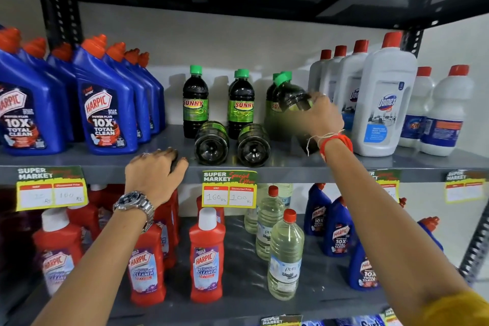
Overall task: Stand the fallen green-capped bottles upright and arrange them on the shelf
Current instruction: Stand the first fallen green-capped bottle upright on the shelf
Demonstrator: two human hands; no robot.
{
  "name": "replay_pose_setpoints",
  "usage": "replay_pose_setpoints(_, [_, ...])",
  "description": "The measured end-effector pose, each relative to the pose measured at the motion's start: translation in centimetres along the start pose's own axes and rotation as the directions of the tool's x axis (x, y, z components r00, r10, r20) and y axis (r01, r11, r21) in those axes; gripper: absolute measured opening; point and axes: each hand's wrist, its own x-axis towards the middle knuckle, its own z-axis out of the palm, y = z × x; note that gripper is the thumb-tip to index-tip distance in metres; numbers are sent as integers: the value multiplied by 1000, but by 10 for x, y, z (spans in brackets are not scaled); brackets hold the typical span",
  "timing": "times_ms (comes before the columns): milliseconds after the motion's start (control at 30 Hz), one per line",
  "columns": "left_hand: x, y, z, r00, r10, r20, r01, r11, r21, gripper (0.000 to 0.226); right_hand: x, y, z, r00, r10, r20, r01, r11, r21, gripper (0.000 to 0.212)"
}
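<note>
Dark bottles with green caps and green "Sunny" labels stand on the grey middle shelf (291, 164). One upright bottle (195, 100) is at the left and another upright bottle (241, 103) has one more behind it. Two fallen bottles (211, 143) (253, 146) lie in front of them, bases toward me. My right hand (321, 114) grips a tilted bottle (291, 95) above the shelf, cap leaning left, in front of further upright ones. My left hand (156, 169) is curled at the shelf's front edge over a dark object that looks like another fallen bottle, mostly hidden.
Blue Harpic bottles (105, 114) crowd the shelf's left side and white Domex bottles (383, 103) its right. Price tags (229, 189) hang on the front edge. The lower shelf holds red Harpic bottles (206, 259) and clear bottles (284, 257).
</note>
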Motion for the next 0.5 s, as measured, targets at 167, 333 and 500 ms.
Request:
replay_pose_setpoints(167, [-1, -1, 2, 999, 16, -44, -16, 1000, -11, 58, -4, -3, -8, 991, 129, -29, -99, 873, 478, 82])
replay_pose_setpoints(333, [0, -1, 2, 997, 25, -70, -27, 999, -24, 63, -17, 9, 3, 988, 156, -12, -116, 783, 611, 84])
replay_pose_setpoints(500, [-1, 0, 1, 998, 20, -60, -21, 1000, -19, 57, -21, 23, 14, 990, 137, 44, -134, 763, 633, 90])
